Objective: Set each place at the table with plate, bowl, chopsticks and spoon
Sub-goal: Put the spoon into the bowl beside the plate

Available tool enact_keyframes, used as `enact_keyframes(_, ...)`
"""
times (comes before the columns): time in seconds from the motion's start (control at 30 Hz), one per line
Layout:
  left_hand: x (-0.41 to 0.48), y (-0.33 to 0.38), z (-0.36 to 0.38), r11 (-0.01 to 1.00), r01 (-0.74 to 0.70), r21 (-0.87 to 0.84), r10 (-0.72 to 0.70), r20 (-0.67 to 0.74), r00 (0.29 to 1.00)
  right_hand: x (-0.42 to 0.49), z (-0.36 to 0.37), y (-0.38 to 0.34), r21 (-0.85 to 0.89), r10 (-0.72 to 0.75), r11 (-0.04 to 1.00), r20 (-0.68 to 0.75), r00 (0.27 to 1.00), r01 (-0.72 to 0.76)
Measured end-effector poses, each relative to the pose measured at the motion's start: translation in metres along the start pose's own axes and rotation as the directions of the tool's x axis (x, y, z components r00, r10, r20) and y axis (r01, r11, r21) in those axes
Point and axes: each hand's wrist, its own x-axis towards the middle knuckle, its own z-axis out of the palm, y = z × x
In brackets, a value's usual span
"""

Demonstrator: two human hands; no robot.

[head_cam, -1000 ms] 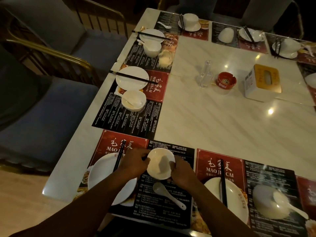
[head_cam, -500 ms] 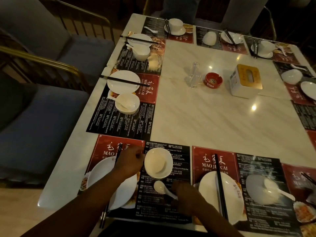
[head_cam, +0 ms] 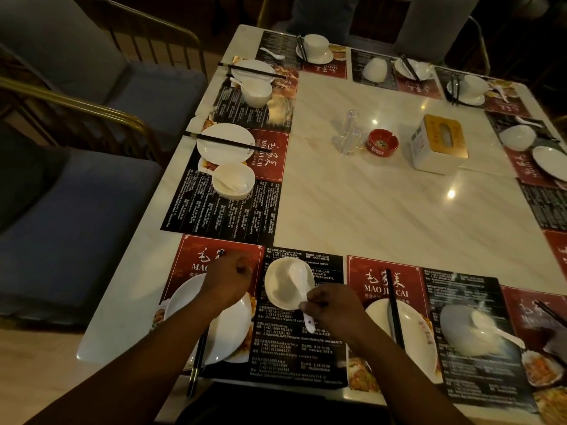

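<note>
Right hand [head_cam: 334, 308] pinching the white spoon [head_cam: 297, 277] by its handle, scoop inside the rim of the bowl [head_cam: 277, 289] on the dark placemat [head_cam: 291, 348], left hand [head_cam: 228, 279] curled above the chopsticks [head_cam: 196, 360] lying across the plate [head_cam: 234, 329], its grip impossible to tell.

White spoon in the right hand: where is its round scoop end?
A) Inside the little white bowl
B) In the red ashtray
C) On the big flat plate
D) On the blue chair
A: the right hand pinches the white ceramic spoon by its handle, and the scoop end lies inside the small round white bowl on the black menu placemat.
</note>
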Motion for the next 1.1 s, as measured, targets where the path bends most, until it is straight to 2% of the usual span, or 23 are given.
enact_keyframes(0.1,-0.004,0.001,-0.002,1.000,-0.010,0.004,0.010,-0.002,1.000,0.007,0.012,-0.006,-0.056,0.027,0.998,-0.020,0.999,-0.028)
enact_keyframes(0.3,-0.004,0.003,-0.002,0.999,-0.034,-0.017,0.034,0.012,0.999,0.009,0.024,-0.009,-0.049,0.048,0.998,-0.016,0.999,-0.049)
enact_keyframes(0.53,-0.007,0.003,0.005,0.998,-0.054,-0.025,0.055,0.047,0.997,0.010,0.029,-0.005,-0.055,0.062,0.996,-0.092,0.994,-0.067)
enact_keyframes(0.97,-0.008,0.004,0.019,0.999,0.017,-0.028,-0.013,0.122,0.992,0.016,0.032,0.010,-0.117,0.047,0.991,-0.198,0.979,-0.071)
enact_keyframes(1.1,-0.009,0.010,0.021,1.000,0.010,-0.022,-0.007,0.130,0.991,0.021,0.029,0.014,-0.184,0.024,0.981,-0.238,0.971,-0.069)
